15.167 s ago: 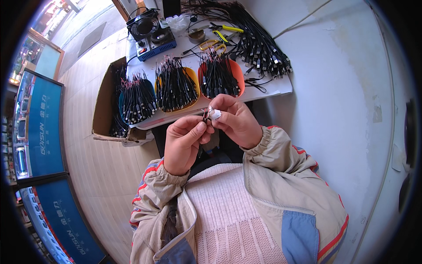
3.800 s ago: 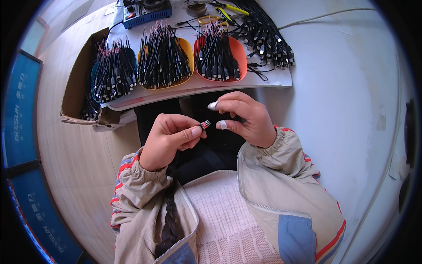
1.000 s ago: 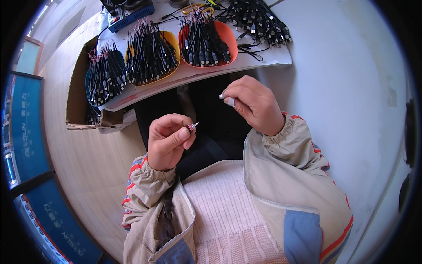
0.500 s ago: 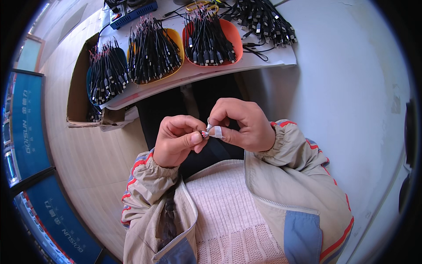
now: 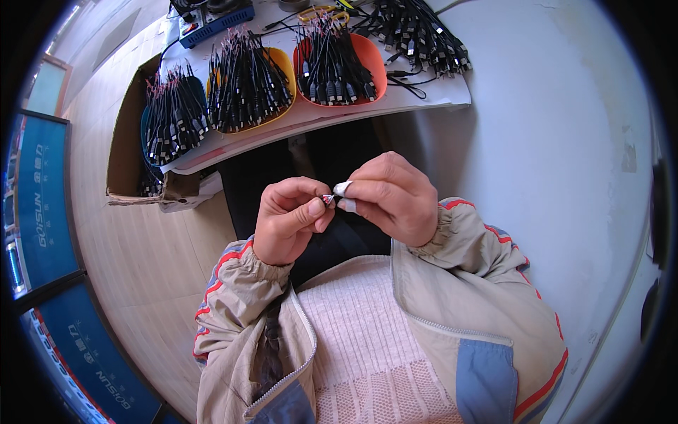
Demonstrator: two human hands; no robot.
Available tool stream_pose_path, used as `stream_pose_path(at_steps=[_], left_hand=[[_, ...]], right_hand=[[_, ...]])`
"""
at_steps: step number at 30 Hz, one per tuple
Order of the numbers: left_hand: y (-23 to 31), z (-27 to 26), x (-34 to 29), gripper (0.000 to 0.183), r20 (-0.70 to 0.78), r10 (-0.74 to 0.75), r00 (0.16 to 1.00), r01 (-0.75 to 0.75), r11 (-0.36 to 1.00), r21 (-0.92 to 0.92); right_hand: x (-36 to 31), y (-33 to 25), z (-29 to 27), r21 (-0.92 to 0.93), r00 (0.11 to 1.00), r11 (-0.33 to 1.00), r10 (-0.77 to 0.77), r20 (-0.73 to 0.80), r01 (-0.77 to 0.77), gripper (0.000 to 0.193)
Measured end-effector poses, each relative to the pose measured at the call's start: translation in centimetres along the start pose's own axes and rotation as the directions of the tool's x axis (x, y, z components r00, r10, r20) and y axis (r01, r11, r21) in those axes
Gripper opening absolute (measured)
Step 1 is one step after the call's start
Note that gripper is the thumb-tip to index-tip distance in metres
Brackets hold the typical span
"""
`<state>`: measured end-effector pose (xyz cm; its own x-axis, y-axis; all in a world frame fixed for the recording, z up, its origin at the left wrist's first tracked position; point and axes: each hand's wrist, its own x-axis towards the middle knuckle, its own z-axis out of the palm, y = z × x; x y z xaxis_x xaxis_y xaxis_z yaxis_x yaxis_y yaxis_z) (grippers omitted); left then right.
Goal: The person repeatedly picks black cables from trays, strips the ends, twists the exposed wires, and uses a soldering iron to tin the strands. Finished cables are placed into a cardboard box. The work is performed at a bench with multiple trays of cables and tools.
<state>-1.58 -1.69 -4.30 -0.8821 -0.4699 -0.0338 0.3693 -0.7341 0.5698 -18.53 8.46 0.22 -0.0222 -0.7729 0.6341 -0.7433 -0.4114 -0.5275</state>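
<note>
Above my lap, my left hand (image 5: 288,218) is closed in a pinch, thumb against forefinger. Between them sits the stripped end of a cable (image 5: 328,199), its thin red and pale wires poking out to the right. The rest of that cable is hidden by the hand. Beside the wire tips is my right hand (image 5: 395,198), with white tape round the thumb and forefinger. A small dark gap shows between those two taped fingertips, and nothing can be made out in it.
Black cables with metal plugs fill a blue bowl (image 5: 144,136), a yellow bowl (image 5: 288,71) and a red bowl (image 5: 374,60) on the white table (image 5: 282,133). More cables (image 5: 424,42) lie at the right. A cardboard box (image 5: 121,152) stands left; a blue power unit (image 5: 219,27) sits behind.
My right thumb and forefinger have parted from the wires, and that hand has turned slightly. The left hand keeps its pinch on the cable, whose wires now look more spread.
</note>
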Motion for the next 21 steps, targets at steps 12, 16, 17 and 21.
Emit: stream_pose_path(at_steps=[12,16,17,21], left_hand=[[1.2,0.4,0.0,0.010,0.163,0.112,0.980,-0.191,0.746,0.638],[1.3,0.6,-0.1,0.009,0.113,0.123,0.986,-0.166,0.804,0.571],[1.1,0.5,-0.1,0.009,0.084,0.085,0.993,-0.112,0.903,0.415],[0.2,0.6,-0.2,0.011,0.050,-0.079,0.996,0.082,0.994,-0.074]], right_hand=[[0.6,0.3,-1.8,0.512,0.596,0.306,0.455,0.661,-0.802,0.014],[0.3,0.1,-1.2,0.555,0.423,-0.337,0.392,0.817,-0.761,0.020],[0.2,0.0,-1.2,0.586,0.492,-0.121,0.426,0.760,-0.801,0.017],[0.5,0.0,-1.5,0.437,0.887,0.775,0.354,0.297,-0.456,0.018]])
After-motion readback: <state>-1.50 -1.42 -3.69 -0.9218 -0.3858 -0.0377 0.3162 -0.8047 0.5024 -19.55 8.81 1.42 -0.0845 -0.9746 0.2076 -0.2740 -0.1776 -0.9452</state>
